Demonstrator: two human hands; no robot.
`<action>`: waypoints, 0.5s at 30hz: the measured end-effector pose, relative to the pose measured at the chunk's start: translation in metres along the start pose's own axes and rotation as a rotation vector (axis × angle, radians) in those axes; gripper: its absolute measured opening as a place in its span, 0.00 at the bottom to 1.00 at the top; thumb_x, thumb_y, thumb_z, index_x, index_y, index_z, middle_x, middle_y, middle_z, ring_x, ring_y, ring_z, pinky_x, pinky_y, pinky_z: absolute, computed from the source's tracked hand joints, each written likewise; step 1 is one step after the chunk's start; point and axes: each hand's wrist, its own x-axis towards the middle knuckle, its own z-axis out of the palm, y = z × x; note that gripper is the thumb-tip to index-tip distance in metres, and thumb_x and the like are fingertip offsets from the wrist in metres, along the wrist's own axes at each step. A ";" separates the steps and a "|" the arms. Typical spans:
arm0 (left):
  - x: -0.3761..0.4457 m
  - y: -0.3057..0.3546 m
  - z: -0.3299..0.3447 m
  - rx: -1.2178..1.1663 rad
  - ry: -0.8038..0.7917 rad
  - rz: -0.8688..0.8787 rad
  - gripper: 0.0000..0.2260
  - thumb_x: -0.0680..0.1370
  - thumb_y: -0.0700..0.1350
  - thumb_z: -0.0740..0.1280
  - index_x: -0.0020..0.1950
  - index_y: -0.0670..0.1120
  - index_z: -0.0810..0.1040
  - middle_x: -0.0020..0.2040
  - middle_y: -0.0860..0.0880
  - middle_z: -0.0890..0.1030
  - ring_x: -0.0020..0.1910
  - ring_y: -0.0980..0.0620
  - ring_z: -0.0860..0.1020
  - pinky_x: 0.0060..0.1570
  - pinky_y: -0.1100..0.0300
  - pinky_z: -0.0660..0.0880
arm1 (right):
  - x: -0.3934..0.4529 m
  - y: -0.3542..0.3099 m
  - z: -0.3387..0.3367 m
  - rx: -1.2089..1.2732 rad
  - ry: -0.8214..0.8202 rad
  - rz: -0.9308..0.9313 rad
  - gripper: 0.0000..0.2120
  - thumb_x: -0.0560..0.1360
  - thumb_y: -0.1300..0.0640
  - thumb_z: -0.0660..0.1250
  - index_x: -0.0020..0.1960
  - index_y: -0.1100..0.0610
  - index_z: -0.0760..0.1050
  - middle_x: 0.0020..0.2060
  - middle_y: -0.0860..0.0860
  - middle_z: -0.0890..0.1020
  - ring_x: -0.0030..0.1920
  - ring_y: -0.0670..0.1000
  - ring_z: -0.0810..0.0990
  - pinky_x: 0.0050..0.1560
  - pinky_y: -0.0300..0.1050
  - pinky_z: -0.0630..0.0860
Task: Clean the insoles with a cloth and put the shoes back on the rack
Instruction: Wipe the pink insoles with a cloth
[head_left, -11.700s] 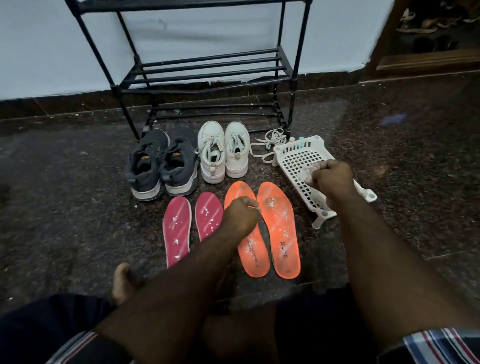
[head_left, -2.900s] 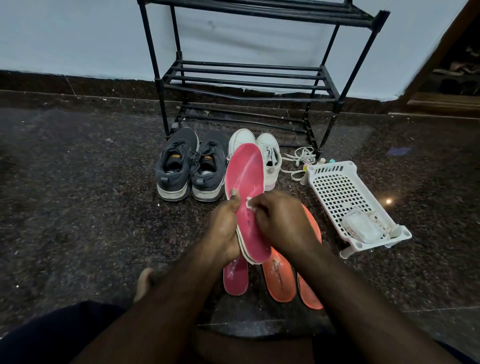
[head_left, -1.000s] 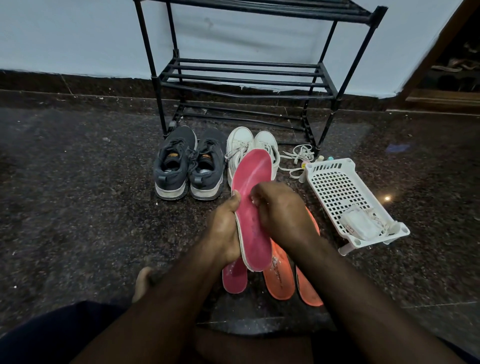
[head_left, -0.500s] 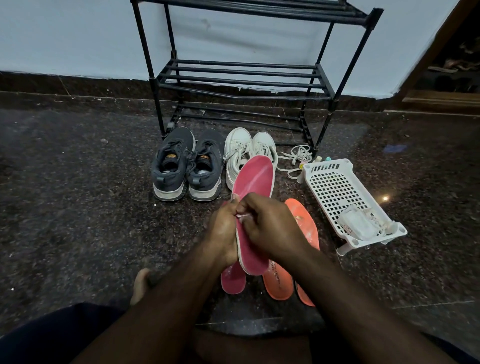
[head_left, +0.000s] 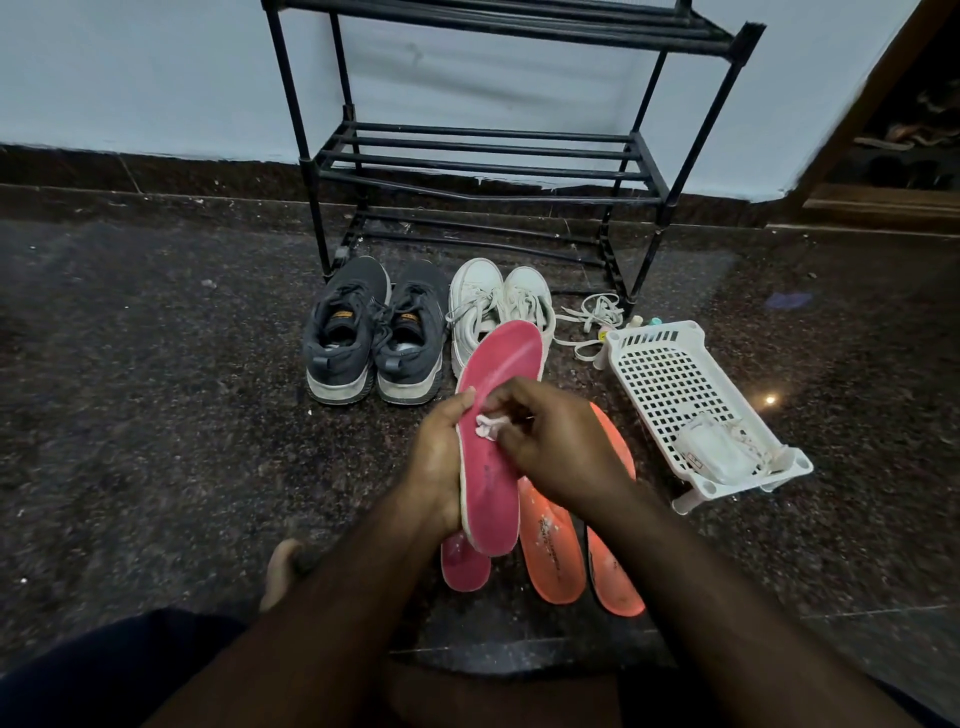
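From the head view, the left hand (head_left: 434, 462) grips a pink insole (head_left: 493, 441) along its left edge, fingers curled behind it and the thumb lying on its front face, so the insole stands lifted and tilted above the floor (head_left: 156, 389). The right hand (head_left: 550, 447) has its fingers bent around a small pale cloth (head_left: 487, 427), pinching it and pressing it onto the insole's face just beside the left thumb.

Right of the right hand, well apart from it, a white perforated basket (head_left: 660, 374) sits on the floor; in its near end lies a pale, translucent packet (head_left: 714, 452) whose contents I cannot make out. Small bottle tops (head_left: 647, 323) peek from behind the basket's far edge, mostly hidden.

Below the hands, a second pink insole (head_left: 465, 564) lies on the floor, with only its heel end showing under the lifted one. Two orange insoles (head_left: 553, 545) lie under and beyond the right wrist, partly covered by it.

Beyond the fingers stand a pair of grey sneakers (head_left: 371, 338) and, right of them, a pair of white sneakers (head_left: 488, 306), the heels of the white ones hidden behind the raised insole. Loose white laces (head_left: 592, 317) lie between the white pair and the basket. Behind the shoes stands the black rack (head_left: 478, 156), its top cut off by the frame edge.
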 end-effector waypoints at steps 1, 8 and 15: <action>-0.001 0.002 0.000 -0.002 -0.017 0.005 0.23 0.84 0.51 0.54 0.51 0.37 0.83 0.45 0.38 0.85 0.43 0.43 0.85 0.45 0.50 0.83 | 0.002 0.001 -0.003 0.052 0.020 0.023 0.13 0.69 0.67 0.70 0.48 0.51 0.80 0.43 0.44 0.83 0.44 0.44 0.81 0.47 0.48 0.80; -0.003 0.000 0.002 0.003 -0.076 -0.043 0.28 0.78 0.64 0.59 0.61 0.43 0.80 0.50 0.42 0.84 0.49 0.45 0.83 0.52 0.51 0.77 | 0.009 0.002 -0.005 -0.106 0.110 -0.081 0.08 0.71 0.64 0.71 0.47 0.55 0.85 0.43 0.47 0.82 0.45 0.46 0.79 0.52 0.43 0.76; 0.002 -0.008 -0.001 0.124 -0.089 -0.077 0.27 0.76 0.65 0.59 0.49 0.44 0.86 0.42 0.43 0.79 0.36 0.45 0.76 0.33 0.56 0.75 | 0.014 0.009 -0.003 -0.414 0.196 -0.114 0.07 0.69 0.61 0.66 0.44 0.59 0.82 0.41 0.55 0.81 0.42 0.60 0.78 0.43 0.50 0.76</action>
